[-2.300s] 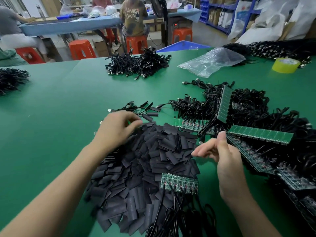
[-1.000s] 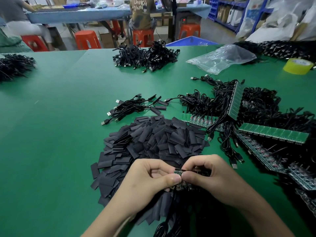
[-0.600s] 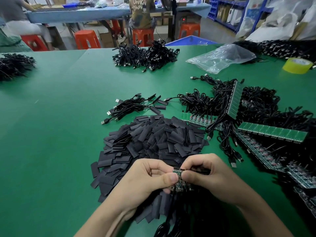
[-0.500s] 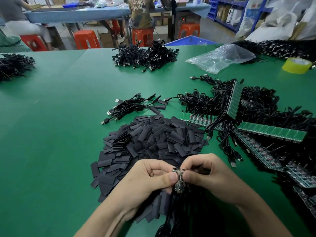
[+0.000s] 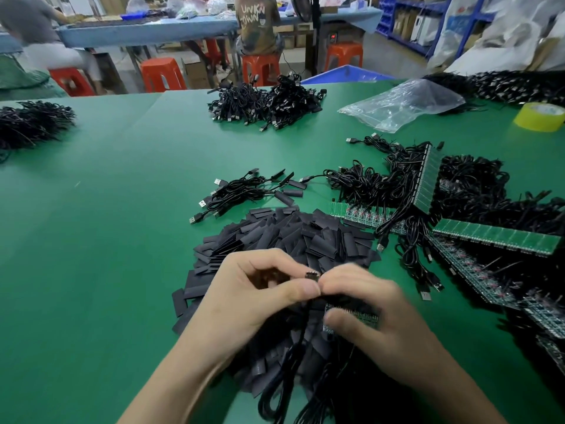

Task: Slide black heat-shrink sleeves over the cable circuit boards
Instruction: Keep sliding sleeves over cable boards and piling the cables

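- Found the black heat-shrink sleeves [image 5: 293, 237] as short, flat, matte strips, heaped loosely on the green table [image 5: 91, 240] at 12 o'clock of both hands and running partly beneath them.
- Noted one small circuit board [image 5: 312, 275], dark with a paler edge, pinched between thumb and forefinger of the left hand [image 5: 260, 301], with its black cable [image 5: 301, 332] trailing toward 6 o'clock.
- Saw the right hand [image 5: 376, 313] curled round a green board strip [image 5: 351, 315], at 4 o'clock of the pinched board. Blurred by motion there, so probably thumb beneath and fingers above.
- Compared with half a second before: then, both hands pinching the strip together at one spot; now, the single board apart from the strip and the right hand lower, carrying the strip with it.
- Spotted a few sleeved cables [image 5: 253, 191] at 11 o'clock of the heap, unmoved since the earlier view.
- Spotted more board panels [image 5: 495, 238] tangled with cables at 3 o'clock, likewise unchanged.
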